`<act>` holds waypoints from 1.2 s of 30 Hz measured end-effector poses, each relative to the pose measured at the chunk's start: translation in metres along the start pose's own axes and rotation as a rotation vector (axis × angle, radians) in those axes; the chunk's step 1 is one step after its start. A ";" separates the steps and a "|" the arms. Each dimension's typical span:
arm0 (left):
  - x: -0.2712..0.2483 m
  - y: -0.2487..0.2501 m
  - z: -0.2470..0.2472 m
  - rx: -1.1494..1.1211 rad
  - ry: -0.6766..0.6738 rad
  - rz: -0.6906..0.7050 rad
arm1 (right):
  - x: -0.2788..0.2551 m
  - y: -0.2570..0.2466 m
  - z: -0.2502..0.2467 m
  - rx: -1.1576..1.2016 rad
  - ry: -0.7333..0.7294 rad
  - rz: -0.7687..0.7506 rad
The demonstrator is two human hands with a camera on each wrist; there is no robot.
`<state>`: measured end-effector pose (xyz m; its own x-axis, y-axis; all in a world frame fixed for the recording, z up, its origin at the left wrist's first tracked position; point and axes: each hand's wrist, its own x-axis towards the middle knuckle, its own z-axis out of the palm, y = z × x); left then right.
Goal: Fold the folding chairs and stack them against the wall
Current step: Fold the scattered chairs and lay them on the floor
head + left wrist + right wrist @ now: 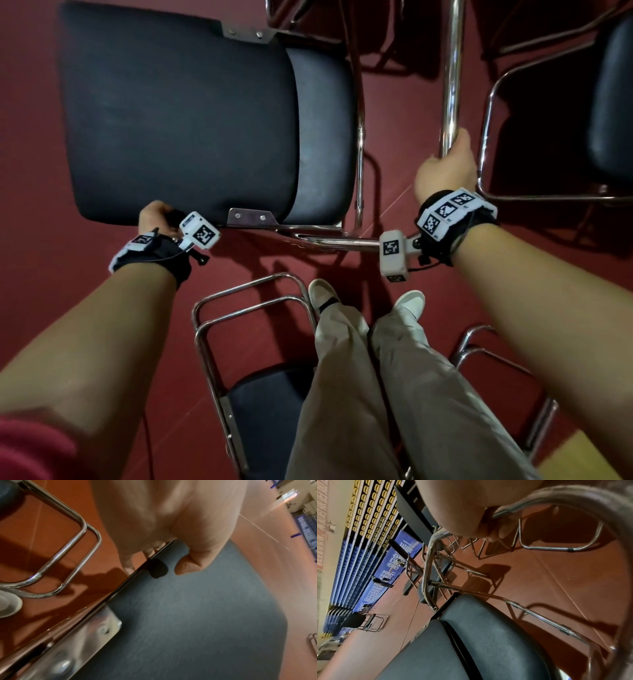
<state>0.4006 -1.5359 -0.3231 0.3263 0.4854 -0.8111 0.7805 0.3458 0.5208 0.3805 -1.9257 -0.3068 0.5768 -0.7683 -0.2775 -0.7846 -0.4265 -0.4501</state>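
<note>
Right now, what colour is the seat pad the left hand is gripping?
Black, with a slightly matte padded surface. The seat pad shows best in the head view, the left hand holding its near edge.

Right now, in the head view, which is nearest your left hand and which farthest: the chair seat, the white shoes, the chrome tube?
1. Chair seat: the left hand grips its near edge.
2. White shoes: on the floor, to the right.
3. Chrome tube: far right, in the right hand.

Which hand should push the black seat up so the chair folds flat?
Probably the left. The left hand already pinches the near edge of the black seat, thumb on top and fingers underneath. The right hand grips the chrome frame tube, so it looks better placed to steady the chair.
</note>
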 end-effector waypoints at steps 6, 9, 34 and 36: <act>-0.002 -0.023 0.023 -0.039 -0.102 -0.127 | 0.000 0.000 0.000 -0.015 0.003 -0.002; -0.012 -0.039 0.035 0.041 -0.129 -0.167 | -0.002 0.000 -0.003 -0.014 -0.006 -0.010; -0.006 -0.116 0.032 0.009 -0.189 -0.231 | -0.128 0.056 0.047 0.845 -0.702 0.734; 0.009 -0.114 0.027 -0.025 -0.198 -0.224 | -0.132 0.049 0.063 0.844 -0.635 0.736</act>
<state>0.3288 -1.5923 -0.3970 0.2473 0.2298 -0.9413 0.8323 0.4471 0.3278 0.2803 -1.8156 -0.3457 0.2609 -0.2328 -0.9369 -0.7108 0.6103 -0.3496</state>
